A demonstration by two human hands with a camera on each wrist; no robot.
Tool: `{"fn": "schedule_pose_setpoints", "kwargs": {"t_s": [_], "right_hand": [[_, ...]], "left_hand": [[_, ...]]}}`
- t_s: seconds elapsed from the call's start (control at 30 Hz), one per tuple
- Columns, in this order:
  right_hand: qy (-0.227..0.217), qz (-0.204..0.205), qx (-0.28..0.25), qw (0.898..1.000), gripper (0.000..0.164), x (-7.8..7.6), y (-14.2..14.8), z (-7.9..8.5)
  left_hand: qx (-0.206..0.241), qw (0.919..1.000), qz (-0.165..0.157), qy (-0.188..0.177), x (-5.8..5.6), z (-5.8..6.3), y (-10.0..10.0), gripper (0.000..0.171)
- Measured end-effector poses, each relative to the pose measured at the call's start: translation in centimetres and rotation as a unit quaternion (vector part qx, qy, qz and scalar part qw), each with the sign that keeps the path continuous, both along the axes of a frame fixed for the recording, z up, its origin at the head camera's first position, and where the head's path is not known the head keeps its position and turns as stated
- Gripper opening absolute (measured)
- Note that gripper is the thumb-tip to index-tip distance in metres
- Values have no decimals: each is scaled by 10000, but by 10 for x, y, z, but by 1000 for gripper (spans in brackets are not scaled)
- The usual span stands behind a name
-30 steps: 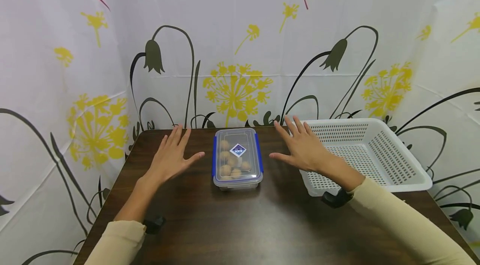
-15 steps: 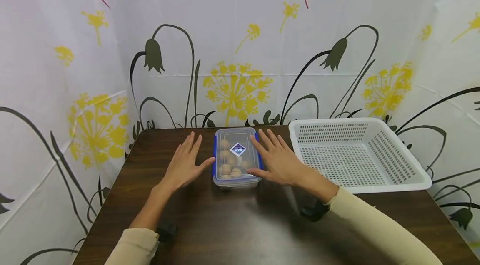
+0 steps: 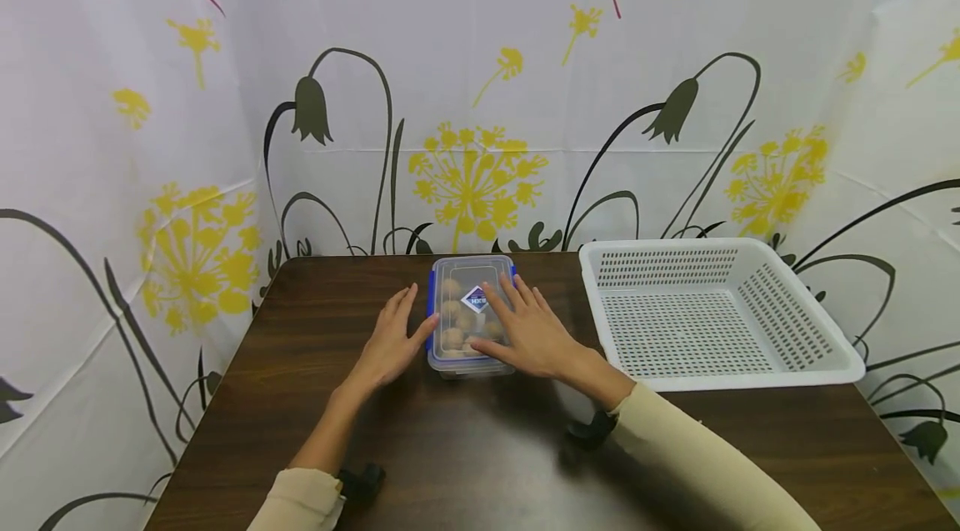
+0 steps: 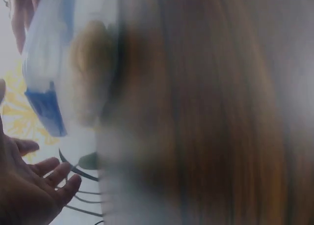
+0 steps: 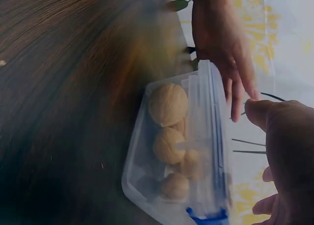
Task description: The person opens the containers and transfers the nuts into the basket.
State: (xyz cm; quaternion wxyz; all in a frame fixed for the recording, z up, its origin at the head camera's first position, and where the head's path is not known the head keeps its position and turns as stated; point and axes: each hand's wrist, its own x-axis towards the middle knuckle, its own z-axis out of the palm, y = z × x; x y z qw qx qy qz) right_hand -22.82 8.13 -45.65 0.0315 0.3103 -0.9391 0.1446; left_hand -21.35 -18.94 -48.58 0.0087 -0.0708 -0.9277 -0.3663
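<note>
A clear plastic food container (image 3: 471, 266) with blue side clips lies lengthwise on the dark wooden table, its lid on and a diamond label on top. Inside are several walnuts (image 5: 168, 105), best seen through the wall in the right wrist view. My left hand (image 3: 388, 345) is spread at the container's left side, thumb tip right at the blue clip. From the other side my right hand (image 3: 534, 338) overlaps the lid's right half in the head view, fingers spread. Neither hand grips anything. The left wrist view is blurred, with a blue clip (image 4: 46, 109) beyond the fingers.
A white perforated plastic basket (image 3: 609, 331) stands to the right, holding nothing. Behind the table's back edge hangs a white curtain (image 3: 465, 31) with yellow, red and dark green flower prints. Both wrists carry small black cameras.
Both hands have come inward and slightly nearer to me. The right one left the basket's edge and now overlaps the lid; the left one reached the container's left side. Container and basket stayed put.
</note>
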Motion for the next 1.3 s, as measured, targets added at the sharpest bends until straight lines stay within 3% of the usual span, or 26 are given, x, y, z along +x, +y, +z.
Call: {"fn": "schedule_pose_setpoints", "kwargs": {"t_s": [0.17, 0.37, 0.67, 1.0, 1.1, 1.17, 1.3], "right_hand": [[41, -38, -209, 9998, 90, -3, -9, -9], [196, -127, -358, 9991, 86, -6, -19, -20], [390, -427, -331, 9978, 85, -12, -31, -32], [641, -469, -183, 9967, 82, -12, -34, -39], [719, -474, -143, 9962, 81, -12, -34, -41], [754, -483, -134, 9959, 81, -12, -34, -42], [774, -483, -126, 9958, 80, -12, -34, -41]], "left_hand": [[642, 9976, 201, -190, -1, -4, 6, 83], [1038, 9936, 414, -188, -2, -7, 13, 73], [1147, 9929, 216, -233, -4, -12, 21, 63], [1433, 9897, 37, -58, -8, -21, 25, 57], [1519, 9883, 6, 148, -8, -24, 26, 57], [1415, 9887, -34, 499, -12, -35, 23, 58], [1330, 9881, -18, 766, -13, -35, 25, 56]]}}
